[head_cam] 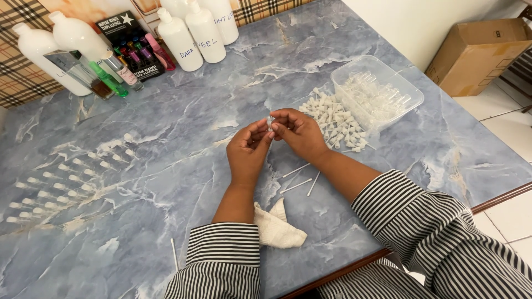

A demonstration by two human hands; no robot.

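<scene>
Here, both hands meet above the middle of the blue marbled surface [166, 138]. Left hand [247, 152]: fingers curled in, tips pinched close together on a tiny clear vial [270, 121]. Right hand [299, 133]: fingers [281, 117] likewise nearly closed, thumb and forefinger tips pressed to the same vial from the right. The vial sits between the two sets of fingertips, held off the surface; its detail is too small to tell.

Just right of the hands, a heap of small white caps [336, 119] lies against a clear plastic tub [413, 95] holding more clear vials. Near the wrists, thin white sticks [296, 186] lie loose, and a crumpled white cloth [275, 227] rests between the striped sleeves. At left, rows of capped vials [61, 185] lie flat. Far left, white bottles [191, 33] and small coloured bottles [130, 63] stand.
</scene>
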